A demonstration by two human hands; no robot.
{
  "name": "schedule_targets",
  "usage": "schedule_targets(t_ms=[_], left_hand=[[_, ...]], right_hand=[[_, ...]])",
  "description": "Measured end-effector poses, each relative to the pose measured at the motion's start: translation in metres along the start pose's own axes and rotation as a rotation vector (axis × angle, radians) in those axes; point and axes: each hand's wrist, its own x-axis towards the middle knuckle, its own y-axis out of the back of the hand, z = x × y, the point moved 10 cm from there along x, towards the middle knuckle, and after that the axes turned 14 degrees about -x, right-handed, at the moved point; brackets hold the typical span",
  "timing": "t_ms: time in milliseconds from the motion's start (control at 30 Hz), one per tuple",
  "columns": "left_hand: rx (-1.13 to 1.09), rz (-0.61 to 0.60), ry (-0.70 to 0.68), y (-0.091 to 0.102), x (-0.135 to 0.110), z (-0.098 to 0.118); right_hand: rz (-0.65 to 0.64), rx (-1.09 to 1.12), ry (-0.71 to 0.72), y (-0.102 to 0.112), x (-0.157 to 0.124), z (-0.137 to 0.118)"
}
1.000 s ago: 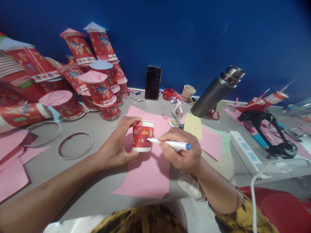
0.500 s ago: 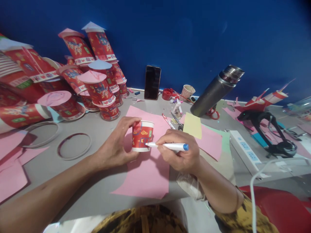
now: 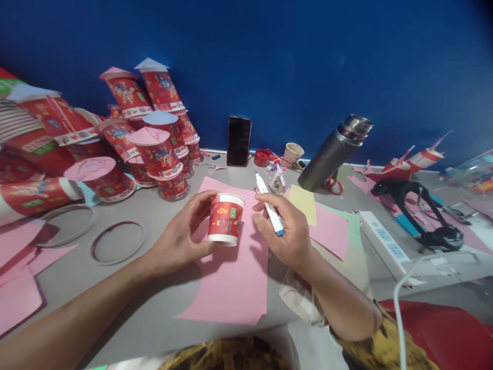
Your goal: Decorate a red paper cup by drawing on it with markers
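Observation:
A red paper cup [image 3: 226,220] with a printed pattern and blue marker lines on its side is held over the sheet of pink paper [image 3: 239,293]. My left hand [image 3: 188,226] grips it from the left, thumb near the bottom edge and fingers at the top. Just right of the cup, my right hand [image 3: 287,226] holds a white marker [image 3: 271,208] with a blue end. The marker's tip points up and away, apart from the cup.
Red cups with paper cone tops [image 3: 159,154] stand stacked at the left, near two cup rings [image 3: 117,242]. A phone [image 3: 239,141] leans against the blue wall. A dark thermos [image 3: 333,154], a power strip [image 3: 385,244] and a black head strap [image 3: 419,216] occupy the right.
The right hand has drawn the marker off the cup and swung its tip upward. The cup has turned and tilted slightly in the left hand. The view has shifted a little.

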Motion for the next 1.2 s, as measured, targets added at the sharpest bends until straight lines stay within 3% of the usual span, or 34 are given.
schedule_targets(t_ms=[467,700,900,1067,1200], left_hand=[[-0.010,0.053,-0.060,0.000,-0.001,0.014],[-0.293,0.118,0.079,-0.004,-0.004,0.006],[-0.445,0.034,0.116,-0.013,-0.002,-0.004],[-0.318,-0.069,0.019,-0.009,-0.001,0.000],[0.036,-0.052,-0.151,0.003,-0.003,0.013]], right_hand=[[-0.403,0.039,-0.171,-0.048,-0.011,0.028],[-0.439,0.107,-0.253,-0.058,-0.016,0.035],[-0.427,0.278,-0.415,-0.057,-0.020,0.048],[-0.452,0.687,-0.574,-0.065,-0.021,0.061],[-0.523,0.900,-0.603,-0.071,-0.018,0.060]])
